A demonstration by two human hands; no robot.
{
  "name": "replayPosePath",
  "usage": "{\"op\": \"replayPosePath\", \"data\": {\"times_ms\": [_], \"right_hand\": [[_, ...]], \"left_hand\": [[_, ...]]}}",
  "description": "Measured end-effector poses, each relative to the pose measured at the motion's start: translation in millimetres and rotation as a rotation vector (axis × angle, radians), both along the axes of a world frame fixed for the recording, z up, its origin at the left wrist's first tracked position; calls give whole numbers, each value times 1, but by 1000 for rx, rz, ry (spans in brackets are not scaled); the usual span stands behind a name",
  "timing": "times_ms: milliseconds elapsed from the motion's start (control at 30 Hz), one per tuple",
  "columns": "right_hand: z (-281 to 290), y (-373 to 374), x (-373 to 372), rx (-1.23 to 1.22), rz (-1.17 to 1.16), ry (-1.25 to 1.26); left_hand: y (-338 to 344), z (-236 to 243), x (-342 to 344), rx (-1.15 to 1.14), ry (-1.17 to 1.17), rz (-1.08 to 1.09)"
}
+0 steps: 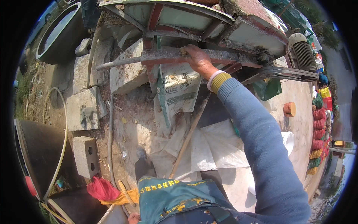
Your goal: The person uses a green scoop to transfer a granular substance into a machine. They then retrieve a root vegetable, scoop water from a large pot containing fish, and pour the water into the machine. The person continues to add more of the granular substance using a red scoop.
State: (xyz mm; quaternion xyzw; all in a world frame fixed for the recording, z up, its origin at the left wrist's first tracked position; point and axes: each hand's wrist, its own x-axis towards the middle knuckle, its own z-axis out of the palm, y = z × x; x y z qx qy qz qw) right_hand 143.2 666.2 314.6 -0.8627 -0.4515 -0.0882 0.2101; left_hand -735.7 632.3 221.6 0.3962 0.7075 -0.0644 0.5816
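Note:
My right hand [199,61] reaches up and forward to the rusty red metal beam [160,56] of a machine. Its fingers are bent and pressed together on the beam's top. A small yellowish, crumbly lump [183,51] shows at the fingertips; I cannot tell whether it is gripped or lies on the beam. Above the beam is the machine's wide metal trough [182,16] with red ribs, crusted with residue. Only a small part of my left hand [134,217] shows at the lower edge, beside my green apron [171,196]. Its fingers are mostly hidden.
A motor [302,52] and belt drive [285,74] stand right of the machine. Concrete blocks [85,156], a hose [111,134] and large dark vats [44,149] lie left. A wooden pole [190,136] leans over plastic sheeting [220,145]. Colourful bundles [319,128] line the far right.

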Motion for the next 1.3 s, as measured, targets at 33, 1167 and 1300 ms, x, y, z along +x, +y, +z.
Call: {"op": "replayPosePath", "data": {"times_ms": [33, 1167, 1300], "right_hand": [[-8, 13, 6, 2, 26, -21], [52, -379, -239, 1254, -921, 1269], [138, -511, -213, 1252, -819, 582]], "left_hand": [[-1, 1, -9, -7, 9, -4], [106, 15, 105, -41, -78, -311], [123, 29, 161, -12, -58, -400]]}}
